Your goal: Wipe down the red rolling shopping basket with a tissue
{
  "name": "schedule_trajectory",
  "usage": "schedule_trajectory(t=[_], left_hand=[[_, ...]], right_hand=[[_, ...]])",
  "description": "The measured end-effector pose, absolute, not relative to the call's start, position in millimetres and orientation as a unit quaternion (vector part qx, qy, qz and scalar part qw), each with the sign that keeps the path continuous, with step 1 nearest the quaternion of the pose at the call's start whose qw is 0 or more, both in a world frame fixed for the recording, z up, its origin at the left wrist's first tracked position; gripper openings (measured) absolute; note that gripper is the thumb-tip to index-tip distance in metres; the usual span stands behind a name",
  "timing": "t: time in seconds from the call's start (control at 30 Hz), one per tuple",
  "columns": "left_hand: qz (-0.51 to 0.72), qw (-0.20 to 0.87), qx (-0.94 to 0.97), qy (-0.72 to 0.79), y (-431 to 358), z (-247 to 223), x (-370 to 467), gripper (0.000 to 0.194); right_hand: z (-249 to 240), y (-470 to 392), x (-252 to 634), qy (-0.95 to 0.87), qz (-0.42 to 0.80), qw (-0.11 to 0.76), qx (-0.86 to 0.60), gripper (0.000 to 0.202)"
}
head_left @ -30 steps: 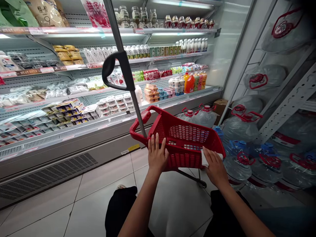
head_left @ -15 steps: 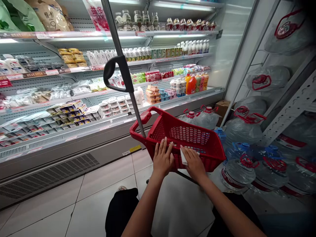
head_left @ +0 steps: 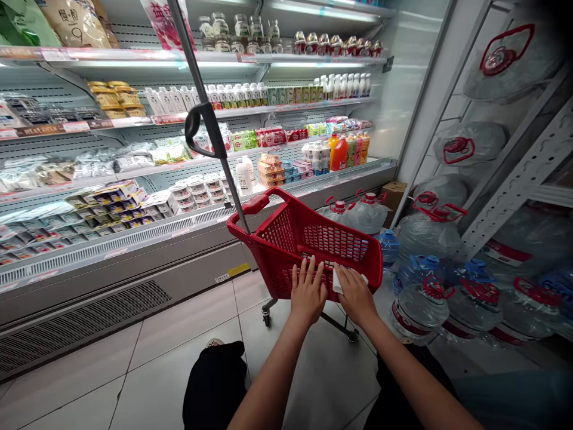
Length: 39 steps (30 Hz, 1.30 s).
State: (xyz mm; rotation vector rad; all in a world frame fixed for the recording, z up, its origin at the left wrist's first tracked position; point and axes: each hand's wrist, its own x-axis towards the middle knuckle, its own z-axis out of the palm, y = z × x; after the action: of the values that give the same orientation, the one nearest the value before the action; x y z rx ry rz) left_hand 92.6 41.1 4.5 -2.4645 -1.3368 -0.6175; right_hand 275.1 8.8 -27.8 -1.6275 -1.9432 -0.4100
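Note:
A red plastic shopping cart [head_left: 264,254] on a wheeled frame stands in front of me, with a long grey pole [head_left: 190,65] and a black grip [head_left: 210,128] rising from its left end. My left hand [head_left: 308,291] lies against the near side of the cart, its fingers stretched out and spread, holding nothing. A little to the right, my right hand [head_left: 356,294] is closed over a white folded cloth or tissue [head_left: 336,280] and presses it to the cart's near rim. The part under my right palm is hidden. Perforated walls show inside the basket.
An open refrigerated display case [head_left: 192,239] with bottles, cups and packs runs along the back and left. Large water jugs [head_left: 418,310] stand on the floor at the right, beside a white metal rack [head_left: 501,185]. Pale tiles [head_left: 174,352] cover the floor.
The cart's near side has shifted relative to my hands, and its wheels now show below. My left hand sits slightly further right along the rim. The white piece stays under my right hand.

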Motion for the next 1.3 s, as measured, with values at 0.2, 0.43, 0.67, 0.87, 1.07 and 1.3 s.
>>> schedule_trajectory(t=[0.2, 0.43, 0.67, 0.87, 1.07, 1.3], left_hand=[[-0.215, 0.128, -0.852, -0.461, 56.2, 6.9, 73.3, 0.063], [-0.210, 0.100, -0.799, -0.555, 76.2, 12.3, 53.7, 0.065], [-0.190, 0.106, -0.804, -0.554, 42.7, -2.7, 43.5, 0.067], [-0.180, 0.118, -0.800, -0.560, 33.2, 2.5, 8.5, 0.065], [-0.202, 0.122, -0.813, -0.533, 19.8, -5.7, 35.4, 0.061], [-0.204, 0.115, -0.822, -0.518, -1.6, -4.1, 15.1, 0.068]], right_hand=[[-24.8, -0.2, 278.7, -0.731, -0.133, 0.268, -0.613, 0.080], [-33.1, -49.4, 261.5, -0.785, -0.103, 0.256, -0.555, 0.086], [-38.2, -45.1, 264.4, -0.853, -0.083, 0.222, -0.465, 0.092], [-36.1, -32.4, 309.4, -0.837, -0.122, 0.223, -0.485, 0.086], [-35.0, -48.8, 227.2, -0.844, -0.107, 0.257, -0.458, 0.080], [-15.7, -34.7, 244.7, -0.904, -0.045, 0.236, -0.353, 0.084]])
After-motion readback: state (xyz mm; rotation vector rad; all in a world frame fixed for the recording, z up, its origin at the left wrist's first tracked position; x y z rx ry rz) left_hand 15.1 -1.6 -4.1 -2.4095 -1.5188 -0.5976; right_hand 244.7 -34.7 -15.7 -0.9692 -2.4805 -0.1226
